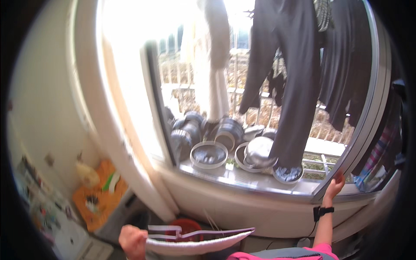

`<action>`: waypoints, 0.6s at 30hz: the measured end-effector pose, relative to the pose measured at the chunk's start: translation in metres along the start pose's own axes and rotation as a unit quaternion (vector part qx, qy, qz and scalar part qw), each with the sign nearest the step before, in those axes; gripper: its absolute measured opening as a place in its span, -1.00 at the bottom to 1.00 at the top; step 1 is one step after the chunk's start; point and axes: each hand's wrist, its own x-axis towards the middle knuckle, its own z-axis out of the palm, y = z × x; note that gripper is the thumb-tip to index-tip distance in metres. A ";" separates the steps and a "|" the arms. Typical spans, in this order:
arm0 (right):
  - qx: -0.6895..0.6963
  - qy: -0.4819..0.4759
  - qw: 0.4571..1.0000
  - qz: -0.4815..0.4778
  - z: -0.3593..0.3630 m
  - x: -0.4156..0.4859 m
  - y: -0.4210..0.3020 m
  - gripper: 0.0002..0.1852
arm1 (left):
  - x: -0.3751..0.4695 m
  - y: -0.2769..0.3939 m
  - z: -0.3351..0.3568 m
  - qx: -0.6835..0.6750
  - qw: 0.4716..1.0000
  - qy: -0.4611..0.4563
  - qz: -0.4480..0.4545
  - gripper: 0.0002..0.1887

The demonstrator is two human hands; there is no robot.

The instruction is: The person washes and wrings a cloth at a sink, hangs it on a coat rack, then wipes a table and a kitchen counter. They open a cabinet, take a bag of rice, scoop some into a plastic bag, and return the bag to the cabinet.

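My left hand (133, 240), low in the view, is closed on one end of a clothes hanger (208, 232) with a light garment (198, 246) hanging from it. My right hand (336, 185) touches the lower part of the sliding window's frame (341, 162) at the right; a black band is on that wrist. Whether its fingers grip the frame is not plain. Beyond the opening hang dark trousers (289, 81) and pale trousers (214, 65). Below them, several round pots or bowls, one a silvery metal pot (260, 151), stand near the sill.
A red bucket (185, 227) stands on the floor beneath the sill (243, 182). Metal railings (237, 81) run behind the hanging clothes. An orange surface (97, 201) with small items lies at the lower left. At the far right hangs a multicoloured cloth (377, 156).
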 end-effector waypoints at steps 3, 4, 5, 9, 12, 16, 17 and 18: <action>-0.029 0.026 0.998 0.044 -0.006 -0.002 -0.015 -0.63 | 0.064 0.009 -0.007 0.008 0.998 -0.054 0.025 -0.92; 0.000 0.023 0.998 0.053 -0.007 -0.002 -0.022 -0.69 | 0.086 0.010 -0.007 -0.016 0.997 -0.070 0.040 -0.91; -0.023 0.023 0.999 0.041 -0.008 -0.004 -0.027 -0.77 | 0.101 0.012 -0.004 -0.017 0.997 -0.071 0.033 -0.86; -0.008 -0.089 0.991 0.095 0.001 -0.032 -0.054 -0.80 | 0.152 0.016 0.008 -0.058 0.991 -0.117 0.032 -0.76; 0.021 -0.222 0.964 0.146 0.020 -0.077 -0.090 -0.77 | 0.184 0.019 0.017 -0.050 0.984 -0.159 0.067 -0.73; 0.096 -0.476 0.850 0.205 0.058 -0.123 -0.184 -0.70 | 0.222 0.035 0.036 -0.043 0.989 -0.121 0.075 -0.79; 0.146 -0.542 0.777 0.285 0.065 -0.125 -0.214 -0.66 | 0.231 0.040 0.038 -0.053 0.988 -0.122 0.081 -0.80; 0.183 -0.620 0.682 0.343 0.070 -0.121 -0.241 -0.59 | 0.239 0.045 0.041 -0.043 0.989 -0.125 0.074 -0.81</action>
